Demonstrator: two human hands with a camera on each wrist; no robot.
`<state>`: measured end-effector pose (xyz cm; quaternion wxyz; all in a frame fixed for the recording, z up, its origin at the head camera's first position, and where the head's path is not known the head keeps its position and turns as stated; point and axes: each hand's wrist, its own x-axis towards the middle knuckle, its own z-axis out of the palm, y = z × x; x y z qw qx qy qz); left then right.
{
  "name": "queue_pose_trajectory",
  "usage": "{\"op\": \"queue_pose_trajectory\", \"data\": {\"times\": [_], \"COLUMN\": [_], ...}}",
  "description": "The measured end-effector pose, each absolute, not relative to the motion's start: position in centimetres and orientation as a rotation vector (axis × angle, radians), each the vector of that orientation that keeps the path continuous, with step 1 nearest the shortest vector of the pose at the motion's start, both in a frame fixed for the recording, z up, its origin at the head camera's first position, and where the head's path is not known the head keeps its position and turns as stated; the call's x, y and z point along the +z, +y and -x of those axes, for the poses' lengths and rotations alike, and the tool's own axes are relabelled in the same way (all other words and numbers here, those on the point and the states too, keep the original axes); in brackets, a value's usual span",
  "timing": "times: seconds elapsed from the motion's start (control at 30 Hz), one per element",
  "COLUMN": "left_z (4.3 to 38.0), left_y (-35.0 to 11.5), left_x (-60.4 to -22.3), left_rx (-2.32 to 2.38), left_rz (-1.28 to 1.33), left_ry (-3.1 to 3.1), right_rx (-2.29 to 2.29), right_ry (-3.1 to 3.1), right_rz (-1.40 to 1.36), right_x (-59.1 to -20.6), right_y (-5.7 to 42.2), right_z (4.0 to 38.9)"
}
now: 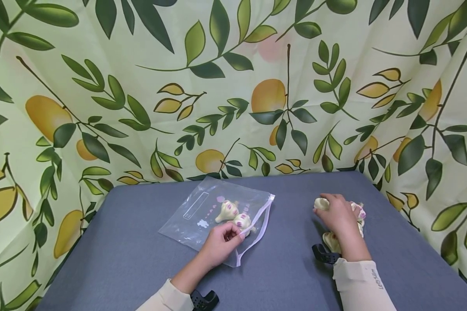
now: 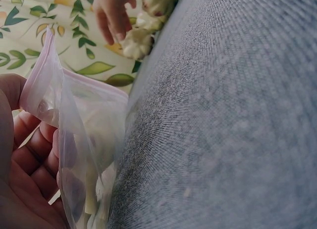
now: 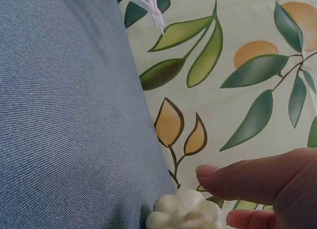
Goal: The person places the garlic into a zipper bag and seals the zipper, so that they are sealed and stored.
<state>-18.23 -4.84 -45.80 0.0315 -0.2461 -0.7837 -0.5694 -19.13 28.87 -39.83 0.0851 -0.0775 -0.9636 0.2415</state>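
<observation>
My left hand pinches the rim of a clear zip bag with a pinkish-white zip strip. Its mouth faces right, and two garlic bulbs with purple streaks show inside. In the left wrist view the bag's raised edge is between the thumb and the curled fingers. On the right side, my right hand reaches over a pale garlic bulb, fingertips right at it. In the right wrist view, the outstretched thumb stands apart from the bulb.
More garlic bulbs, one beside the right wrist and another past the hand, lie on the grey cloth-covered table. A leaf-and-fruit patterned curtain stands behind and along both sides. Each wrist wears a black strap.
</observation>
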Motion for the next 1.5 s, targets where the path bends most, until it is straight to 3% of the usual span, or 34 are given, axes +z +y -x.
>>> {"op": "queue_pose_trajectory", "data": {"times": [0.37,1.1,1.5], "left_z": [16.4,16.5,16.5], "left_y": [-4.8,-4.8,-4.8], "left_x": [-42.4,-42.6,-42.5], "left_rx": [-1.777,-1.764,-1.760], "left_rz": [0.787,0.768,0.783], "left_ry": [-2.400,-2.422,-2.412], "right_rx": [0.722,0.786,0.920], "right_ry": [-2.892,-2.912,-2.832], "right_rz": [0.156,-0.106,-0.211], "right_x": [-40.3,-42.8,-42.8], "right_y": [29.2,22.8,23.0], "right_z": [19.3,20.2,20.6]}}
